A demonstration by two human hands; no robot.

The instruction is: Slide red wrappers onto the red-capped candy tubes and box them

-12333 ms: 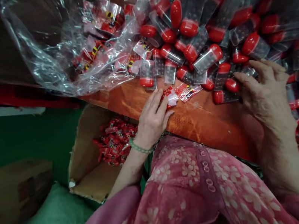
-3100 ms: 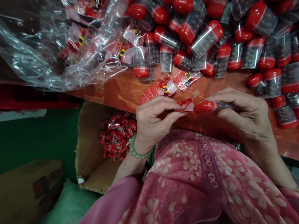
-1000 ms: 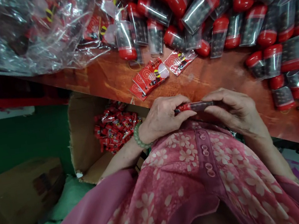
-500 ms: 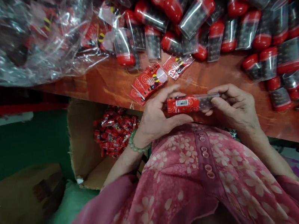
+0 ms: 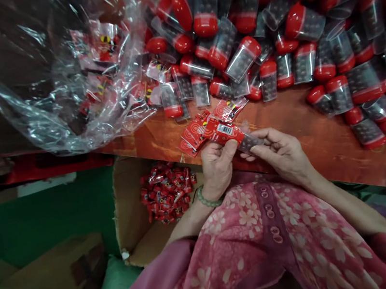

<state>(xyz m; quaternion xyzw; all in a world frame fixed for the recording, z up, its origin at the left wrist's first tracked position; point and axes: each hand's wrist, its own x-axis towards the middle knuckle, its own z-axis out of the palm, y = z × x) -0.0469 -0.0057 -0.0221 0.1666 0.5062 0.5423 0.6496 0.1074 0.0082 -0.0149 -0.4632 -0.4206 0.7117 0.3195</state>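
My left hand [image 5: 217, 167] is closed, thumb on top, on a red printed sleeve [image 5: 223, 130] with a white barcode. The sleeve lies around one end of a clear tube [image 5: 248, 141] of dark beads. My right hand [image 5: 284, 153] pinches the tube's other end between thumb and fingers. The tube tilts down to the right, just above the table's front edge. Whether its red cap is under the sleeve is hidden. Flat red sleeves [image 5: 192, 136] lie fanned out just beyond my left hand, beside another shiny one [image 5: 229, 109].
Many red-capped clear tubes [image 5: 243, 59] of dark beads are heaped across the back and right of the wooden table [image 5: 295, 121]. A clear plastic bag [image 5: 75, 119] with red sleeves lies at the back left. Below, a cardboard box [image 5: 126, 209] holds red-wrapped pieces [image 5: 167, 192].
My left hand has gone from spread fingers beside the sleeve to a thumb grip on it. The tube has tipped from level to slanting. The whole view has shifted slightly.
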